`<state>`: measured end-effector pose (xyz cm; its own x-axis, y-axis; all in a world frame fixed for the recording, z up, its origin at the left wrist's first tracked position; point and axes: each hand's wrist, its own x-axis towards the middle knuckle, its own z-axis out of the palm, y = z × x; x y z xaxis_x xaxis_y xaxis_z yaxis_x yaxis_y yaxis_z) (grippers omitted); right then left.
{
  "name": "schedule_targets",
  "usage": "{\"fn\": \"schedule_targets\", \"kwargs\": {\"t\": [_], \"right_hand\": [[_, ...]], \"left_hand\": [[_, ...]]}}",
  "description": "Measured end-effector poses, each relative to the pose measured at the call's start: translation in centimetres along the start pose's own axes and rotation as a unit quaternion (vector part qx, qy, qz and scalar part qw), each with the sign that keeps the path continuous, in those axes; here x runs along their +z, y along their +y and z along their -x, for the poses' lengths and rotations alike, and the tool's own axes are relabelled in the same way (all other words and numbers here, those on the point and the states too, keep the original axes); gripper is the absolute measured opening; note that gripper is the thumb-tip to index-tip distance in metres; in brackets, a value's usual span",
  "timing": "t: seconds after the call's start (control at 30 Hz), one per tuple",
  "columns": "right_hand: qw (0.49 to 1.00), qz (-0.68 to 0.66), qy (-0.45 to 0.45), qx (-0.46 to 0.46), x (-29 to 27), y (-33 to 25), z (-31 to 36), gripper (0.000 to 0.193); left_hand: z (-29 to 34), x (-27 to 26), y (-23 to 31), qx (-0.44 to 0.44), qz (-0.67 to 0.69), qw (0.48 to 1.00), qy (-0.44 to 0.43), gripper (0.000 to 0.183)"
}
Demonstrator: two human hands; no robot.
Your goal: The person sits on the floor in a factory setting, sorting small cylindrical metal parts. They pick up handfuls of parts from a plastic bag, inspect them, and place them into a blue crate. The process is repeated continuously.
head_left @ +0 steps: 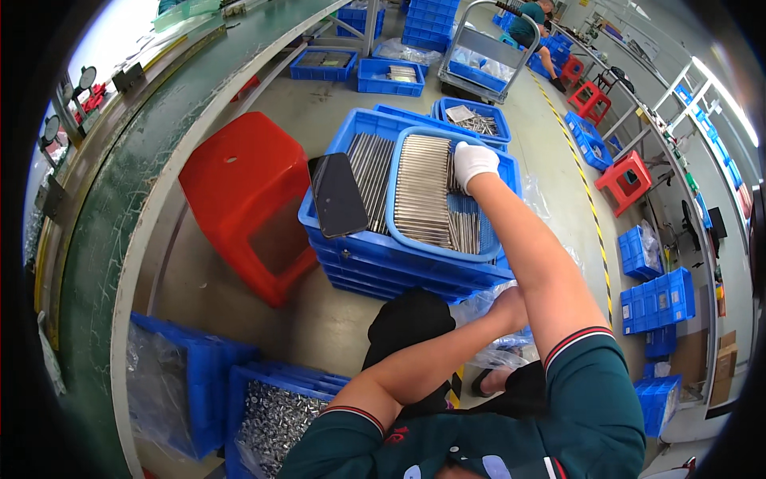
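My right hand (474, 163), in a white glove, reaches over the right side of a light blue oval basket (390, 180). Its fingers curl down at the metal rods (423, 191) lying there in rows; what they grip is hidden beneath the glove. My left forearm (435, 355) crosses under my right arm, and the left hand's fingers are hidden behind it. The basket rests on a stack of blue crates (351, 247). More dark rods (369, 168) fill the crate's left part. A black phone (338, 195) lies across that crate's left edge.
A red stool (243, 180) stands left of the stack, beside a green workbench (96, 319). A crate of small metal parts (279, 419) sits at lower left. Beyond the stack are a crate of metal pieces (476, 121) and a trolley (488, 54). Another person (531, 28) sits far off.
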<state>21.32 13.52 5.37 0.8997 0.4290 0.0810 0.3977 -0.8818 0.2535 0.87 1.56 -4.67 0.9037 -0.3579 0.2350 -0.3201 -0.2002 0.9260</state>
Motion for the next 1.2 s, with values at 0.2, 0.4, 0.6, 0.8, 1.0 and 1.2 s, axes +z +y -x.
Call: {"fn": "schedule_targets", "kwargs": {"t": [0.2,0.4,0.6,0.8,1.0,1.2], "right_hand": [[0.995,-0.009,-0.102,0.004,-1.5,-0.2,-0.3,0.022],[0.996,-0.035,-0.086,0.008,-1.6,0.0,-1.7,0.027],[0.988,-0.034,-0.149,0.013,-1.1,1.9,-2.7,0.028],[0.997,0.014,-0.068,-0.026,-1.5,1.1,-1.3,0.027],[0.997,0.052,-0.056,-0.024,-0.7,0.9,-0.9,0.028],[0.999,-0.038,0.000,-0.034,-2.7,2.0,-0.5,0.029]], "left_hand": [[0.3,-1.3,1.5,-0.087,0.024,0.996,-0.008,0.038],[0.3,-1.7,1.5,-0.069,0.024,0.997,0.017,0.042],[1.4,-3.9,4.5,-0.085,0.049,0.995,0.026,0.034],[1.5,-4.2,4.6,-0.088,0.040,0.995,0.030,0.029],[1.6,-4.3,4.5,-0.090,0.027,0.995,0.024,0.029],[1.5,-3.8,3.9,-0.087,0.002,0.995,0.044,0.031]]}}
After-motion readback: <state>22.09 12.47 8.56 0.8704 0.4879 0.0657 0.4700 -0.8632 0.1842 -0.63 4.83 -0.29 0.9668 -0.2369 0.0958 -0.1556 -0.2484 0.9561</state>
